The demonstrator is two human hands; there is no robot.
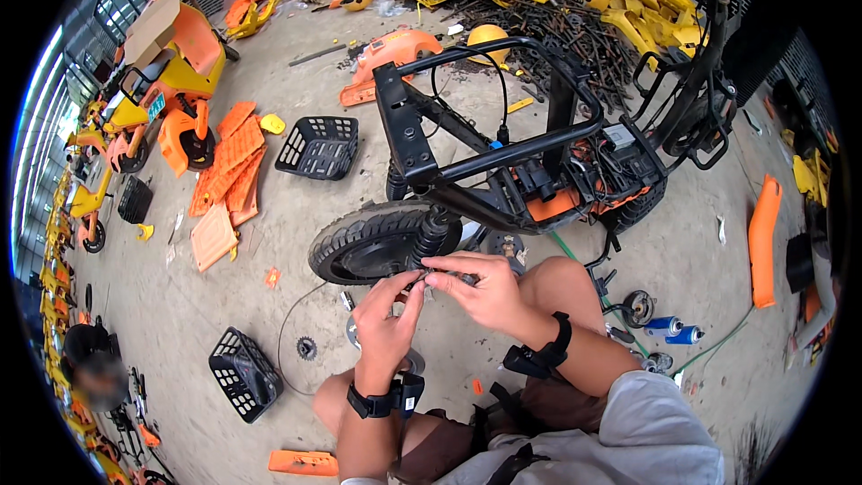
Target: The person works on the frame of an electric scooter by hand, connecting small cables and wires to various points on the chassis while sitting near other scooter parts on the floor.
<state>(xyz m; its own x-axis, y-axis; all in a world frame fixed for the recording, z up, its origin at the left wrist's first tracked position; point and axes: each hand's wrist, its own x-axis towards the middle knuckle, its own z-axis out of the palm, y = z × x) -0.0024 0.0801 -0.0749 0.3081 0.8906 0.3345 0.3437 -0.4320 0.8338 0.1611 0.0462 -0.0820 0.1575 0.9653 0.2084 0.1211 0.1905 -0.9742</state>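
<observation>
My left hand (pixel 388 316) and my right hand (pixel 485 289) meet in front of a scooter's wheel (pixel 359 247). Thumb and fingers of both are pinched together around something small and dark, mostly hidden by the fingertips. Just beyond the fingers stands a black coil shock absorber (pixel 432 238), its lower end close to my right fingertips. Above it rises the stripped black scooter frame (pixel 485 162), with wiring and a battery-like box (pixel 620 136) exposed. Whether the fingers touch the shock absorber is unclear.
Two black plastic baskets, one upright (pixel 317 148) and one tipped (pixel 244 375), lie to the left. A small sprocket (pixel 306 348) and thin cable lie nearby. Two blue spray cans (pixel 675 330) are at right. Orange panels (pixel 232 166) and yellow-orange scooters (pixel 171 81) stand farther off.
</observation>
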